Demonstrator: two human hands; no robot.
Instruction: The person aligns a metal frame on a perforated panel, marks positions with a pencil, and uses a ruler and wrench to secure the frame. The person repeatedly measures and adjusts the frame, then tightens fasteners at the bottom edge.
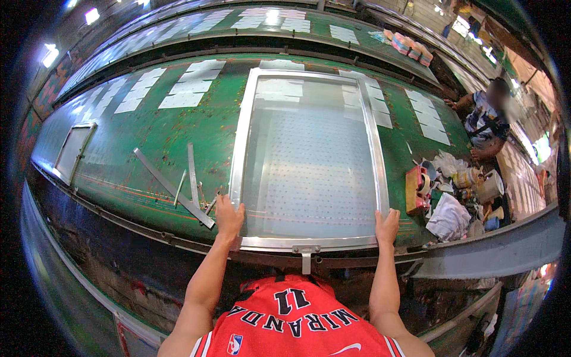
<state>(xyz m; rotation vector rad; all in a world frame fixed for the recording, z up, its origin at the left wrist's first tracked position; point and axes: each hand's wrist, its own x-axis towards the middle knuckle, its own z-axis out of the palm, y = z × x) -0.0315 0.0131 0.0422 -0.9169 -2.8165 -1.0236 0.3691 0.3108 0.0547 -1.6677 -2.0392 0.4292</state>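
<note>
A large screen-printing frame [309, 243] of silvery metal lies before me over the green table. Rows of small dots show on its pale, see-through mesh [315, 172]. My left hand [229, 219] is closed on the frame's left side near the near corner. On the opposite side, my right hand [387, 227] grips the right bar at about the same height. A metal bracket [306, 260] sticks out from the middle of the near bar. Left of my left hand lie a long flat metal strip [169, 184], a shorter strip [193, 174] and a thin stick [179, 188].
The long green table [119, 154] bears rows of white pieces [190, 86]. A smaller framed screen [74, 152] lies far left. At right stand a red tape dispenser [415, 191], a crumpled white cloth [449, 217] and tubs [491, 185]. Another person [485, 119] is beyond them.
</note>
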